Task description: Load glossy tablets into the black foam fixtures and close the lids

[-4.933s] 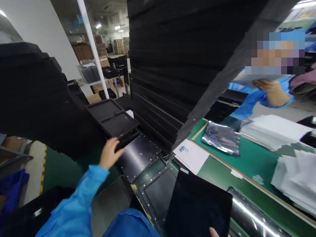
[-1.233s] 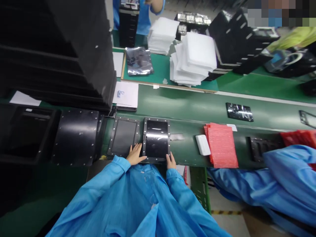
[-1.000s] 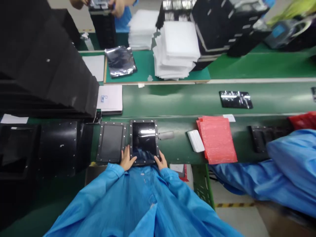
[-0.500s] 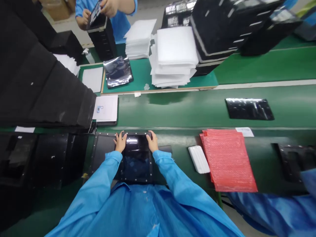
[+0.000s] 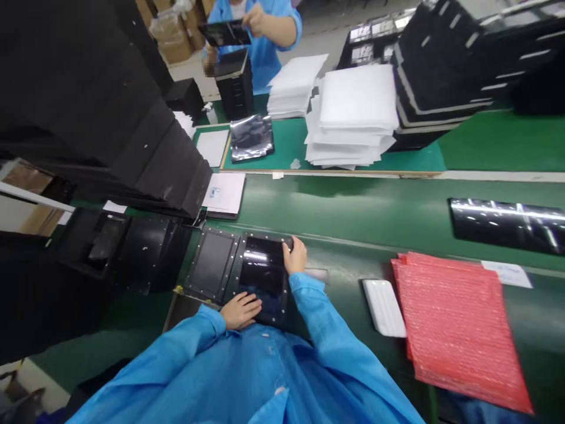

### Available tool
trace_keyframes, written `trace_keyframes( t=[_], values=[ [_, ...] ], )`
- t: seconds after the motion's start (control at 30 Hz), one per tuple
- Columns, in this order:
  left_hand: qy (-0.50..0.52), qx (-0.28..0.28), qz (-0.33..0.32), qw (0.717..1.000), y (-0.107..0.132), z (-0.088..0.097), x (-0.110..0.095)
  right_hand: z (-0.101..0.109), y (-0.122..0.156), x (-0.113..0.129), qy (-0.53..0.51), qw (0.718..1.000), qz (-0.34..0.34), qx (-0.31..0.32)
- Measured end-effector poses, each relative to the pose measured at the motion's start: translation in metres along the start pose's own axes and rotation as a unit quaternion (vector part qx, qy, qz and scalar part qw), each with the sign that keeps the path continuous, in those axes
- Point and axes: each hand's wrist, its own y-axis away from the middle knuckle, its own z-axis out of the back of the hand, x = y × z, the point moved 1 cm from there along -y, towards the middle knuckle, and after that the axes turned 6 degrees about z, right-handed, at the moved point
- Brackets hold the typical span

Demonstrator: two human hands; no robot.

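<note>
In the head view a glossy black screen panel (image 5: 263, 259) lies in a black frame with pale round studs along its border (image 5: 241, 247). My left hand (image 5: 241, 310) rests flat on the lower left part of the panel, fingers stretched out. At the upper right corner, my right hand (image 5: 295, 256) touches the frame's edge, thumb and fingers apart. Directly left of it lies a second studded frame with a dull dark grey middle (image 5: 212, 264). A small dark grey strip (image 5: 318, 275) sits just right of my right hand.
Right of me are a white ribbed object (image 5: 384, 307) and red bubble-wrap sleeves (image 5: 463, 324). Black blocks (image 5: 145, 141) rise at left. White sheets (image 5: 357, 106) are stacked beyond the bench. Another dark panel (image 5: 507, 224) lies far right. A co-worker (image 5: 269, 35) holds a dark panel opposite.
My left hand has moved from the panel's upper left edge down to its lower left. My right hand stays at the upper right corner. The view has turned and shifted left.
</note>
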Motion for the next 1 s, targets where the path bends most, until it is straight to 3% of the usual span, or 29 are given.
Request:
trace_keyframes(
  t=[0.1,0.2,0.3,0.43,0.53,0.63,0.7,0.77,0.83,0.87,0.93,1.0],
  values=[
    [-0.019,-0.019,-0.073,0.997,-0.002,-0.014,0.015,-0.001,0.003,0.013,0.101,0.983,0.151,0.010],
    [-0.024,-0.039,-0.112,0.993,-0.012,-0.018,0.025,-0.012,0.003,0.022,0.123,0.936,0.318,0.086],
    [-0.019,-0.059,-0.110,0.992,-0.014,-0.021,0.024,-0.020,0.001,0.017,0.133,0.900,0.394,0.131],
    [0.023,-0.081,-0.118,0.989,-0.016,-0.015,0.020,-0.019,-0.002,0.016,0.189,0.901,0.344,0.184],
    [0.068,-0.066,-0.141,0.985,-0.020,0.000,0.026,-0.020,0.002,0.039,0.246,0.911,0.251,0.216],
    [0.131,-0.034,-0.154,0.979,-0.011,0.019,0.046,-0.023,0.021,0.067,0.287,0.921,0.161,0.209],
    [0.183,-0.049,-0.074,0.979,0.007,0.030,0.074,-0.020,0.050,0.079,0.298,0.922,0.117,0.220],
    [0.222,-0.109,0.118,0.962,0.030,0.037,0.111,-0.013,0.095,0.082,0.298,0.919,0.087,0.243],
    [0.230,-0.160,0.339,0.898,0.052,0.037,0.146,-0.006,0.149,0.082,0.299,0.916,0.061,0.260],
    [0.230,-0.166,0.417,0.863,0.059,0.035,0.158,-0.004,0.176,0.082,0.302,0.915,0.048,0.264],
    [0.237,-0.155,0.501,0.818,0.064,0.030,0.167,-0.006,0.217,0.081,0.324,0.907,-0.004,0.269],
    [0.260,-0.144,0.528,0.796,0.059,0.028,0.162,-0.011,0.239,0.080,0.354,0.893,-0.065,0.269]
  ],
)
